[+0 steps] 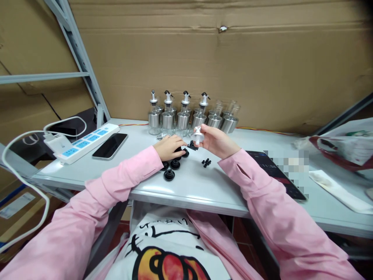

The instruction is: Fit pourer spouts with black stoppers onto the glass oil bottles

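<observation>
Raised above the table, my right hand (217,140) pinches a white pourer top (197,135) between thumb and fingers. My left hand (169,147) is palm down over a group of round black stoppers (175,164), its fingers stretched out and partly covering them. Another black stopper (169,175) lies nearer the table's front edge. Small black pieces (192,146) sit in a cluster between my hands. A second pile of tiny black caps (206,163) rests below my right hand.
Glass bottles with steel sleeves (182,119) stand in rows at the back, several with pourers fitted. On the left are a phone (110,146) and a power strip (87,144) with a white cable. A tablet (276,175) and plastic bag (346,136) lie right.
</observation>
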A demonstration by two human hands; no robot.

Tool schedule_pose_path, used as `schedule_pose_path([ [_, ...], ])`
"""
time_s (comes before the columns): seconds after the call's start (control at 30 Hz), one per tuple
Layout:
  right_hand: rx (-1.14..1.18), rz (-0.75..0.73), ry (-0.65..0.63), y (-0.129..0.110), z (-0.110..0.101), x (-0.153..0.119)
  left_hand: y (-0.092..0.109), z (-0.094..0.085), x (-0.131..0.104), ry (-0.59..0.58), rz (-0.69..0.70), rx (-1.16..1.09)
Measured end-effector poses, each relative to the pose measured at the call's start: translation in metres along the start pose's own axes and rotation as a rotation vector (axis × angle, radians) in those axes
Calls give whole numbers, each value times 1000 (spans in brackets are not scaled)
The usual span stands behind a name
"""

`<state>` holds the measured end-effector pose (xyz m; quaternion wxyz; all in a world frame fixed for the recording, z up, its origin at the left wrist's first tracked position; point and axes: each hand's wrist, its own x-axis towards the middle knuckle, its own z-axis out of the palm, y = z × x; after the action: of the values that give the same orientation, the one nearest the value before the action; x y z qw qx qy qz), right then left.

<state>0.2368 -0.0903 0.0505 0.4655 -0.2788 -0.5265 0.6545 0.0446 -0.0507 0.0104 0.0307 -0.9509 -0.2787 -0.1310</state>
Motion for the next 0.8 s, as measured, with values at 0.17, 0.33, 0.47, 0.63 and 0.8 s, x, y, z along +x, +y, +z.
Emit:
schedule_pose_path([
  [0.17, -71, -10, 34, 1, 1, -1, 2, -3, 0, -36, -14, -31],
  [0.33, -90, -2, 47, 2, -1, 0, 6, -7, 1, -56, -70, -61],
  [0.47, -88, -4, 55, 1, -1, 0, 6, -8, 2, -64, -99, -43],
  [0.63, -97, -8, 59, 1, 0, 0, 5, -7, 2, -29, -74, -36],
  [0.8, -110, -3, 86, 0, -2, 1, 3, -6, 1, 27, -31, -49],
])
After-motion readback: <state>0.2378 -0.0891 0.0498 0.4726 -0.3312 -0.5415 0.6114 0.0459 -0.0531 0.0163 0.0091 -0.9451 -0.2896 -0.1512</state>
